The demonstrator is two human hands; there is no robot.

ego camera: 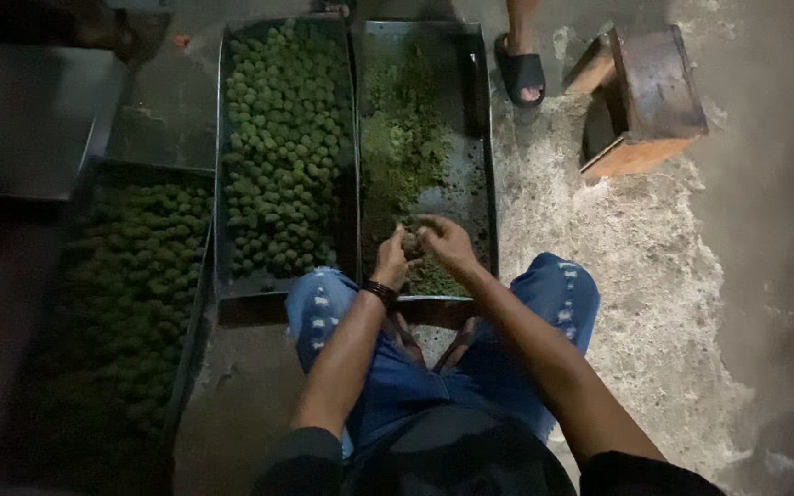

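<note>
My left hand (pixel 395 258) and my right hand (pixel 448 241) meet above the near end of a dark metal tray (pixel 480 156) that holds loose green mash (pixel 402 138). Together they press a small green lump (pixel 413 242) between the fingers. A black band circles my left wrist. Beside it on the left stands a second tray (pixel 222 184) filled with several rows of green balls (pixel 282 147). A third tray (pixel 197 303) further left holds more green balls (pixel 140 266) in shadow. My knees in torn blue jeans sit just below the trays.
A wooden stool (pixel 645 96) lies on the rough concrete floor at the upper right. Another person's foot in a black sandal (pixel 521 73) stands beyond the mash tray. A grey metal surface (pixel 25 115) fills the upper left.
</note>
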